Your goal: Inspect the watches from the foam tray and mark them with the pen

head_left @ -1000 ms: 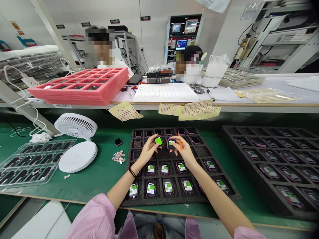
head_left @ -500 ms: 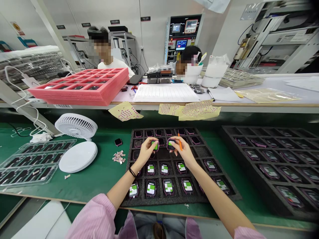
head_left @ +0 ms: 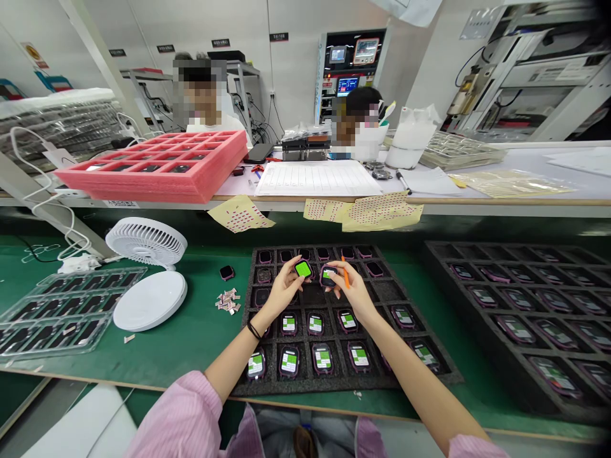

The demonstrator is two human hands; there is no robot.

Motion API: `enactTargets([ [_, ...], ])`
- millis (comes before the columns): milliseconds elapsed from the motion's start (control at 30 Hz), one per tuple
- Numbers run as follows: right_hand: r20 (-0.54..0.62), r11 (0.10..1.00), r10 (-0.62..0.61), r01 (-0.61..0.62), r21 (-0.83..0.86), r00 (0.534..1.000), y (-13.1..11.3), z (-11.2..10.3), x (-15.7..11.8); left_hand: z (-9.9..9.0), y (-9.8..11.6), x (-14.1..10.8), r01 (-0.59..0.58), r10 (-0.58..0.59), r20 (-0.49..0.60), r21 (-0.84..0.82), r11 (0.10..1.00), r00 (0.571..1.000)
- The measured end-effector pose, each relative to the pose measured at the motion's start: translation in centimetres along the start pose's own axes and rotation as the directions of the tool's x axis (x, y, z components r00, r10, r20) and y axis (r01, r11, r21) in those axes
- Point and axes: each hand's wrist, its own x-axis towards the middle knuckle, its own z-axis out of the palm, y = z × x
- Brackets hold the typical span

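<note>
My left hand [head_left: 285, 283] is closed on a purple-rimmed smartwatch [head_left: 303, 270] whose screen glows bright green. Just to its right, my right hand [head_left: 352, 283] grips a second smartwatch [head_left: 327, 275] with a green and white screen. An orange stick-like tool [head_left: 345, 272] is also tucked between the right fingers. Both hands are above a dark foam tray [head_left: 305, 383] with square compartments. Its nearer rows hold several watches with lit screens, such as one watch [head_left: 323, 358]; those in the far rows have dark screens.
Another foam tray [head_left: 482, 356] of watches stands at right. Left are a white fan [head_left: 150, 299], clear plastic trays [head_left: 57, 312], a lone dark watch [head_left: 226, 273] and small tabs [head_left: 228, 301]. A pink foam tray [head_left: 191, 184] rests on the shelf; two people sit beyond.
The watch in my left hand has been raised slightly and turned, so its all-green screen now shows more fully. My right hand stays nearly still with its watch and orange tool.
</note>
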Motion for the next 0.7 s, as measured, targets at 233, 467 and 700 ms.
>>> enactTargets([
  [233,0.007,0.998,0.063,-0.063,-0.021,0.998,-0.08,0.04,0.08,0.20,-0.18,-0.18,-0.032,0.027,0.043,0.132,0.991,0.999],
  [467,0.051,0.991,0.129,-0.127,-0.043,0.990,-0.22,0.25,0.04,0.19,0.06,-0.41,-0.048,0.034,0.082,0.175,0.983,0.996],
  [700,0.036,0.991,0.126,-0.124,-0.052,0.991,-0.61,0.28,-0.04,0.26,0.17,-0.22,0.042,-0.042,0.055,0.008,0.999,0.998],
])
